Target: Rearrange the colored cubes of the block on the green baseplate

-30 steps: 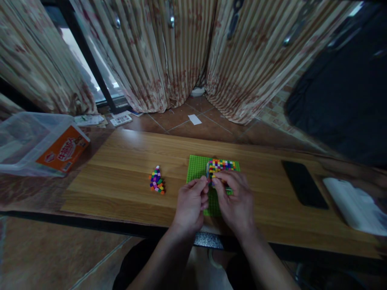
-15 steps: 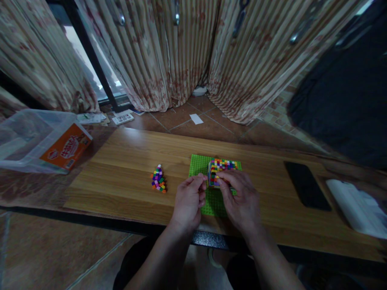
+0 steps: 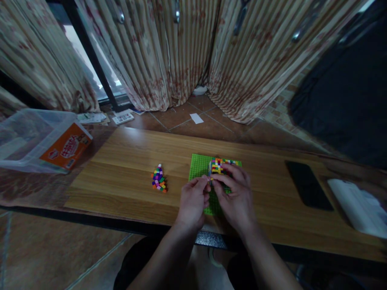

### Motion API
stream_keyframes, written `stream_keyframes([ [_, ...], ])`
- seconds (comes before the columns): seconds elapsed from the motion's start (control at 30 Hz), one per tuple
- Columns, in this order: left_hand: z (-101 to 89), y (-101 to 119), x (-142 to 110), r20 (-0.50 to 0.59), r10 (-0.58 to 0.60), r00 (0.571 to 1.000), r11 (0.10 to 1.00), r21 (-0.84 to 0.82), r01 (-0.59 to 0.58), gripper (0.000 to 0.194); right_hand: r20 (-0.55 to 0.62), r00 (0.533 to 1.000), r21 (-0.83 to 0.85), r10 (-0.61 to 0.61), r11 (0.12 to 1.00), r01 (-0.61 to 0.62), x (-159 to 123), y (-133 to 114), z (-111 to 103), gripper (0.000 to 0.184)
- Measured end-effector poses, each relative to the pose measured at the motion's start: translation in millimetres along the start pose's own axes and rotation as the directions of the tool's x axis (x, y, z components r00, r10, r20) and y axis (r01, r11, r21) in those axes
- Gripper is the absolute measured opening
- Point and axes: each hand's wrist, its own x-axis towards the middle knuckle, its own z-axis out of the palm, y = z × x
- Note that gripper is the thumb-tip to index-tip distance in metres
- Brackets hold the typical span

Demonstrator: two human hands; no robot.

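Note:
My left hand [image 3: 194, 201] is closed in a pinch over the near left part of the green studded baseplate [image 3: 198, 164]. A tiny pale pink building brick seems to be between its fingertips, mostly hidden. My right hand [image 3: 237, 193] is closed too, its thumb and index finger meeting the left fingertips; what they hold is too small to make out. Just behind the fingers, a block built of many multicoloured bricks [image 3: 218, 164] stands on the baseplate, partly covered by my right hand. Left of my hands lies a loose pile of small coloured bricks [image 3: 159, 179].
A clear plastic bin [image 3: 39, 121] with an orange label stands at the left end of the wooden table [image 3: 121, 173]. To the right lie a black phone-like slab [image 3: 308, 185] and a white object [image 3: 356, 207]. Curtains [image 3: 187, 60] hang beyond the table; a dark-clothed shape [image 3: 344, 84] is at right.
My right hand has moved from the top of the brick block down and toward me, so its fingertips now meet the left ones. My left hand has shifted slightly right.

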Motion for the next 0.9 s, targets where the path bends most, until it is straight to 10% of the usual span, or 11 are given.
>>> stream_keyframes([
  [0.9, -0.2, -0.9, 1.1, 0.004, 0.017, 1.000, 0.999, 0.029, -0.018, 0.028, -0.089, 0.973, 0.097, 0.211, 0.975, -0.202, 5.9, -1.8, 7.3, 0.006],
])
